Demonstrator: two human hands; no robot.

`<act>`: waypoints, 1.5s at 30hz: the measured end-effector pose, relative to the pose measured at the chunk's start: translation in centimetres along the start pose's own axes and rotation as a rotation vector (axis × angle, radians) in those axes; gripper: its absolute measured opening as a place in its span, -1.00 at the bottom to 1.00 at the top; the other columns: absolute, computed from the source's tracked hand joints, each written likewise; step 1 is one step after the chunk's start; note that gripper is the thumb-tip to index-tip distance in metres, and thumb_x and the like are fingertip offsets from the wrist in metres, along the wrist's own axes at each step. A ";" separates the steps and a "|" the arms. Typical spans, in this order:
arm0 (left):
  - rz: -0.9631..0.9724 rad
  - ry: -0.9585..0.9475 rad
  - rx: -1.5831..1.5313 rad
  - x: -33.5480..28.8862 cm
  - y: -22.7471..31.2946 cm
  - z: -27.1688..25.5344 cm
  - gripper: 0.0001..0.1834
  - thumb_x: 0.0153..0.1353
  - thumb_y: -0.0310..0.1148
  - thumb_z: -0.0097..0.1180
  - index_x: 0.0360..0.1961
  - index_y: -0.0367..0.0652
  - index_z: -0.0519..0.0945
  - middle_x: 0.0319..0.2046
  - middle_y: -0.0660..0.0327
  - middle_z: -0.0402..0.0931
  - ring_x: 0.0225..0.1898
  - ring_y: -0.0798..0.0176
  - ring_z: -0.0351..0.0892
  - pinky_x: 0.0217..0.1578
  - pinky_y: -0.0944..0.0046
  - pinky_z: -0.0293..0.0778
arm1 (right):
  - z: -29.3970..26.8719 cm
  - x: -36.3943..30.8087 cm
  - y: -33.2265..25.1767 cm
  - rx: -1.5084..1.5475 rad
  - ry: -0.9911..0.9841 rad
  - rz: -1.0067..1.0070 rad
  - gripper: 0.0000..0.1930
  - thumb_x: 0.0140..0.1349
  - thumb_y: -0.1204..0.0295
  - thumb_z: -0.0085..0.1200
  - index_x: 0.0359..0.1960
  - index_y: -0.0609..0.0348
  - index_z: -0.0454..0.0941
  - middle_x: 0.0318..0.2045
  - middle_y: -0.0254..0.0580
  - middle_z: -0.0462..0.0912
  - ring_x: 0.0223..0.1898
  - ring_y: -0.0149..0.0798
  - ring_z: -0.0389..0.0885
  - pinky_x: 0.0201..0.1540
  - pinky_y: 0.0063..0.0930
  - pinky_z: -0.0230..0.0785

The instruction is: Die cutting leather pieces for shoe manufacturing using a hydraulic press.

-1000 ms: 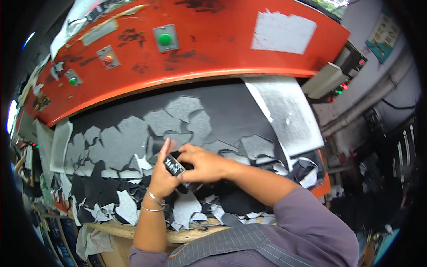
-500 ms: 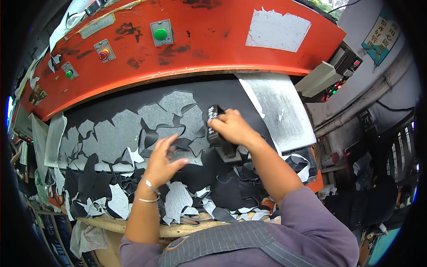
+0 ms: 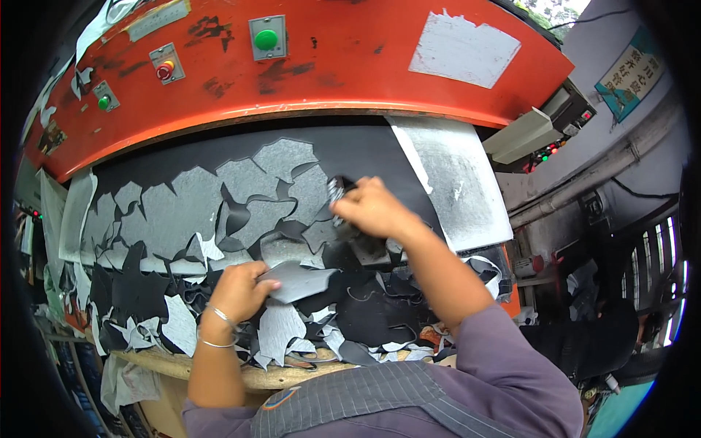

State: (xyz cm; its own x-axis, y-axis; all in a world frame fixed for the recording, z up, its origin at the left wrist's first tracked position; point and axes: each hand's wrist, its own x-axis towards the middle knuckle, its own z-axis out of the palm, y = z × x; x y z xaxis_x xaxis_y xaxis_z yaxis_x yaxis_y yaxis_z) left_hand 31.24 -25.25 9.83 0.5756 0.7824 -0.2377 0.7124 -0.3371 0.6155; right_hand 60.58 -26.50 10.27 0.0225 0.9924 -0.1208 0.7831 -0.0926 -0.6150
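Observation:
My left hand pinches a flat, angular grey piece of sheet material between thumb and fingers, above a heap of scraps. My right hand is closed round a dark cutting die with white marks on its side; motion smears it, and its lower part is partly hidden. Beneath and beyond the die lies a black sheet. Its left part has ragged cut-out gaps, where a grey speckled surface shows through with thin black offcuts.
An orange press beam with green and red buttons spans the far side. At the right lies a worn white board, with a control box behind it. Black and pale scraps pile along the near wooden edge.
My left hand, open before, has closed on the grey piece and drawn it toward me. My right hand still grips the die, shifted slightly left in view. The whole view has shifted a little.

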 end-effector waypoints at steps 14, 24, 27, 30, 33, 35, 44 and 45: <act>0.254 0.155 -0.133 7.0 3.5 3.6 -0.57 0.06 -0.20 0.27 -0.07 -0.15 0.54 -0.09 0.08 0.55 0.05 0.00 0.44 0.15 0.08 0.20 | -2.6 4.4 2.0 -0.616 -0.221 -0.086 -0.39 0.02 -0.07 0.06 -0.03 0.13 0.62 0.08 0.02 0.46 0.21 -0.05 0.29 0.16 -0.19 0.33; 0.446 0.318 -0.049 11.8 3.2 9.3 -0.69 0.10 -0.37 0.13 -0.09 -0.15 0.48 0.02 0.06 0.52 0.23 0.01 0.33 0.31 -0.04 0.04 | -3.5 3.2 5.3 -0.110 0.107 0.572 -0.30 0.27 -0.10 -0.14 -0.36 0.50 0.63 -0.45 0.30 0.63 -0.33 0.12 0.67 -0.17 -0.19 0.48; 0.453 0.322 -0.021 11.1 3.5 9.5 -0.68 0.10 -0.39 0.12 -0.09 -0.15 0.48 0.08 0.07 0.50 0.29 0.01 0.27 0.34 -0.05 0.00 | -3.0 0.4 5.4 0.056 0.152 0.565 -0.38 0.24 -0.05 -0.02 -0.42 0.47 0.59 -0.55 0.17 0.60 -0.45 -0.06 0.66 -0.31 -0.28 0.47; 0.445 0.352 -0.028 10.9 3.7 9.5 -0.66 0.09 -0.39 0.12 -0.07 -0.16 0.49 0.08 0.09 0.51 0.29 0.02 0.27 0.35 -0.04 0.01 | -0.9 -2.0 6.5 0.074 0.254 0.394 -0.40 0.21 -0.04 0.05 -0.29 0.45 0.59 -0.56 0.05 0.60 -0.47 -0.12 0.62 -0.32 -0.30 0.47; 0.439 0.363 -0.048 10.7 3.5 9.3 -0.63 0.08 -0.38 0.13 -0.03 -0.17 0.50 0.07 0.09 0.51 0.28 0.03 0.30 0.33 -0.05 0.05 | -0.8 -4.2 7.3 -0.014 0.207 0.249 -0.39 0.03 -0.02 0.28 -0.06 0.24 0.55 -0.20 0.12 0.57 -0.14 -0.03 0.53 -0.04 -0.24 0.38; 0.430 0.356 -0.048 10.4 3.3 9.1 -0.62 0.08 -0.38 0.13 -0.02 -0.17 0.51 0.07 0.10 0.52 0.27 0.04 0.31 0.32 -0.05 0.07 | -0.2 -5.1 7.7 -0.217 0.252 0.092 -0.36 -0.11 0.02 0.40 0.00 0.06 0.53 0.17 0.23 0.33 0.22 0.13 0.24 0.25 -0.09 0.12; 0.490 0.356 -0.028 10.1 4.1 8.3 -0.66 0.08 -0.39 0.14 -0.07 -0.15 0.54 0.03 0.13 0.56 0.24 0.05 0.35 0.32 -0.05 0.09 | -0.6 -3.1 11.3 -0.096 0.318 -0.158 -0.50 -0.06 0.22 0.35 -0.03 0.02 0.54 0.30 0.18 0.25 0.34 0.11 0.19 0.34 -0.12 0.00; 0.500 0.340 -0.024 10.0 4.1 8.3 -0.69 0.08 -0.39 0.15 -0.11 -0.14 0.56 0.00 0.15 0.58 0.22 0.05 0.37 0.31 -0.06 0.09 | -1.3 -2.5 11.6 -0.083 0.274 -0.168 -0.49 -0.06 0.24 0.35 -0.01 0.00 0.54 0.29 0.16 0.27 0.33 0.11 0.19 0.34 -0.12 0.02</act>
State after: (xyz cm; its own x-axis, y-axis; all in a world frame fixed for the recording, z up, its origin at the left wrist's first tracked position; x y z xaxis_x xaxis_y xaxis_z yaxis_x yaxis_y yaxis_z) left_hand 43.30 -23.19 3.73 0.6746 0.6572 0.3362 0.3769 -0.6983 0.6086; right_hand 70.45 -29.98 4.47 0.0458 0.9791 0.1981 0.8379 0.0703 -0.5413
